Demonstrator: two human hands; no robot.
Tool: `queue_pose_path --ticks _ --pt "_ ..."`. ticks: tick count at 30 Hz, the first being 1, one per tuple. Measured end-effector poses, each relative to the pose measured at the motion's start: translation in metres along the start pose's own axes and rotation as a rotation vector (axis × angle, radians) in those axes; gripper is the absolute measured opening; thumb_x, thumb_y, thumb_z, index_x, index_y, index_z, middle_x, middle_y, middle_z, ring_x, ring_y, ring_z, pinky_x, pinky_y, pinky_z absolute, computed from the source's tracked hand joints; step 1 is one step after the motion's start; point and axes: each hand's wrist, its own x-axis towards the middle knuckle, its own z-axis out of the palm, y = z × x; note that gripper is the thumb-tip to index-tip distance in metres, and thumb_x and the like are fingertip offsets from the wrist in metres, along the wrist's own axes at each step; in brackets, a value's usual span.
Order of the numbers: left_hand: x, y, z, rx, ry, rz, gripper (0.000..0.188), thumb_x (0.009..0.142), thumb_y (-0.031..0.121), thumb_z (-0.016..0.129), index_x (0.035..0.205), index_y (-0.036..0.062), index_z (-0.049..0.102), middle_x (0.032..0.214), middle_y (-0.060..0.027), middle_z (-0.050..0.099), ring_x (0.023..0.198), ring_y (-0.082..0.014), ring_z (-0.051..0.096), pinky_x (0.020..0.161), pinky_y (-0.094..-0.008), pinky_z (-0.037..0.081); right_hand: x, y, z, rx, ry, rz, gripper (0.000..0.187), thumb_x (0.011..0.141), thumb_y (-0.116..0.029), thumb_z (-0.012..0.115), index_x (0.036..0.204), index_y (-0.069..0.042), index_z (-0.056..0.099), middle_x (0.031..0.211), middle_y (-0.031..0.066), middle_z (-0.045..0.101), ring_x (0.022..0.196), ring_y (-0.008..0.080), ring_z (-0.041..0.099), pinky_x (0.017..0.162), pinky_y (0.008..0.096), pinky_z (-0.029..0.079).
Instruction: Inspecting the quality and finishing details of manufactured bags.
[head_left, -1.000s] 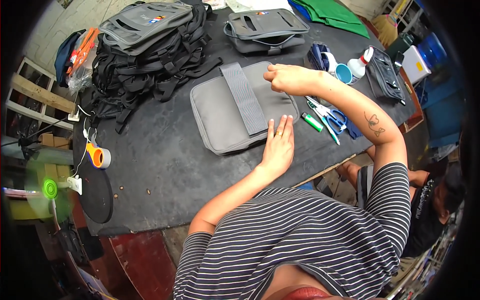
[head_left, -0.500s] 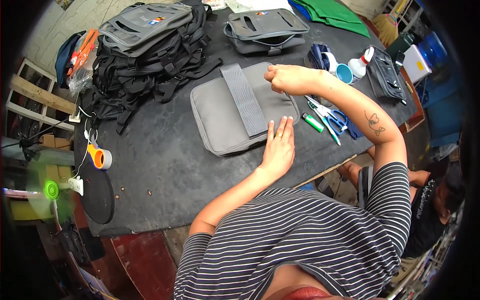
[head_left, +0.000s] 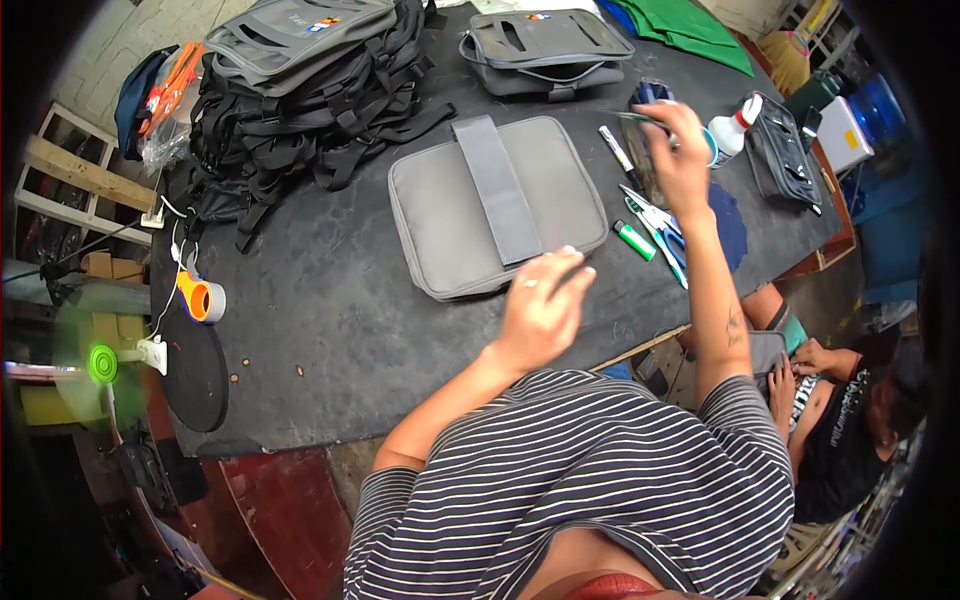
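Observation:
A flat grey zippered bag [head_left: 560,190] lies on the black table, a wide grey strap [head_left: 497,190] running across it. My left hand [head_left: 545,305] hovers by the bag's near edge, slightly blurred, its fingers partly bent and apart; I see nothing in it. Beyond the bag's right side, my right hand [head_left: 685,160] is raised near the blue cup and spray bottle. Its fingers are pinched, with a thin dark thing at their tips that is too blurred to name. Below that hand are blue-handled scissors [head_left: 668,240], a small green tube [head_left: 634,241] and a white marker [head_left: 616,151].
A tall pile of black and grey bags [head_left: 300,110] stands at the far left, another grey bag [head_left: 545,50] at the back. A white spray bottle [head_left: 732,128] and a dark pouch [head_left: 782,155] sit at right. A tape roll [head_left: 207,300] lies left. Another person [head_left: 850,420] sits at lower right.
My right hand has moved off the bag's far right corner to the right, over the tools. My left hand has lifted from the bag's near edge and drawn slightly back.

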Motion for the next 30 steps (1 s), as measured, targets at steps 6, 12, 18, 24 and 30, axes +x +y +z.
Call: queue_pose_path --ticks 6,12,18,24,30 --pt "0.011 -0.06 -0.078 -0.344 0.523 -0.641 0.02 0.088 0.0 0.053 0.107 -0.0007 0.061 0.101 -0.0064 0.062 0.096 -0.0148 0.058 0.086 -0.028 0.047 -0.158 0.031 -0.017 0.187 0.072 0.712 0.016 0.085 -0.009 0.064 0.097 0.001 0.059 0.09 0.0049 0.061 0.086 0.0118 0.057 0.077 0.026 0.045" --pt "-0.002 -0.111 -0.13 -0.503 0.69 -0.788 0.025 0.088 0.006 0.056 0.112 0.0023 0.061 0.109 -0.0062 0.061 0.101 -0.0142 0.057 0.083 -0.0271 0.045 -0.191 -0.002 -0.02 -0.327 -0.235 0.592 0.026 0.078 -0.009 0.066 0.104 -0.008 0.061 0.101 0.0087 0.058 0.104 0.0276 0.048 0.095 0.0404 0.033" --pt "-0.035 -0.135 -0.124 -0.536 0.412 -1.178 0.047 0.088 0.03 0.062 0.127 0.0035 0.054 0.12 -0.0108 0.058 0.106 -0.0192 0.055 0.088 -0.0332 0.044 -0.151 -0.015 0.002 -0.071 -0.13 0.425 0.023 0.085 -0.014 0.064 0.106 -0.004 0.063 0.103 0.0117 0.056 0.099 0.0265 0.051 0.089 0.035 0.04" --pt "-0.029 -0.123 -0.101 -0.526 0.19 -1.057 0.054 0.083 0.013 0.069 0.131 -0.0025 0.05 0.125 -0.0085 0.052 0.111 -0.0183 0.053 0.096 -0.0313 0.041 -0.131 -0.012 0.052 0.517 -0.289 0.805 0.038 0.09 -0.02 0.062 0.117 0.006 0.057 0.098 0.0102 0.063 0.085 0.0108 0.057 0.077 0.0253 0.047" --pt "-0.019 -0.104 -0.113 -0.703 0.334 -0.696 0.064 0.079 -0.002 0.067 0.137 -0.0034 0.04 0.137 -0.0098 0.043 0.12 -0.0205 0.048 0.103 -0.0332 0.037 -0.12 -0.024 0.047 0.937 -0.117 0.712 0.041 0.082 -0.002 0.063 0.12 0.002 0.05 0.109 0.0073 0.057 0.099 0.013 0.053 0.089 0.0266 0.042"
